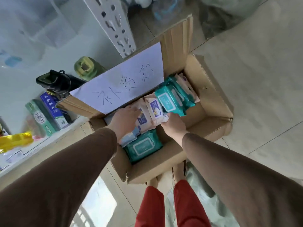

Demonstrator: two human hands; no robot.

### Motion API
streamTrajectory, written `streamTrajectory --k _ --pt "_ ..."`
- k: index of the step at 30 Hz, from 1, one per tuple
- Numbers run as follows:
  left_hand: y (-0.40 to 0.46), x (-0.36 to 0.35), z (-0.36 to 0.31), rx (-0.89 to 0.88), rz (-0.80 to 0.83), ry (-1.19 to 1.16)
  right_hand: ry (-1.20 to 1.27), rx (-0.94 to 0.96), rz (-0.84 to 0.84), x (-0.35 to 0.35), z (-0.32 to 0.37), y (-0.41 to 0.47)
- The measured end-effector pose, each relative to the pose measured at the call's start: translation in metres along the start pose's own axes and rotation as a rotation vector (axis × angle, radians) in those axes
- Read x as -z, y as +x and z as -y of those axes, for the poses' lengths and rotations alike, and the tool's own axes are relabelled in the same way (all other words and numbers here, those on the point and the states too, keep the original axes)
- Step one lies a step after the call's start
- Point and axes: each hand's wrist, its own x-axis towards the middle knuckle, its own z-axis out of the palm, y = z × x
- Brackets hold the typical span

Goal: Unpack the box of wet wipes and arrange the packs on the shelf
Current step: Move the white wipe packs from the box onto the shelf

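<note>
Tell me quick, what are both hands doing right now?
Left hand: on the pale wipes packs in the box; grip cannot be told.
Right hand: gripping a pale pack's end.
</note>
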Motion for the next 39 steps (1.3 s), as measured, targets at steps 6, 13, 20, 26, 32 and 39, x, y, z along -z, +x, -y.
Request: streamTrajectory --k 6,13,20,26,32,39 --pt "0.074 -0.04 0.004 -0.157 -0.018 0.304 0.029 -0.139 -0.06 -0.046 -0.011 0.062" --pt "0.112 -0.071 0.011 -0.262 -0.08 0.505 0.698 -0.412 -0.279 -0.089 -0.007 0.091" --pt "0.107 -0.064 0.01 -0.225 -0.097 0.641 1.491 -0.505 -0.266 -0.114 0.015 0.088" --pt "0.088 -0.056 0.002 -0.282 -0.025 0.717 1.523 -0.452 -0.237 -0.118 0.015 0.091" --pt "0.025 -0.027 -0.016 -0.245 0.07 0.513 1.2 -0.286 -0.125 -0.071 0.002 0.038" --pt "-0.132 0.034 -0.018 0.076 -0.01 0.325 0.855 -0.086 -0.021 0.017 0.011 -0.099"
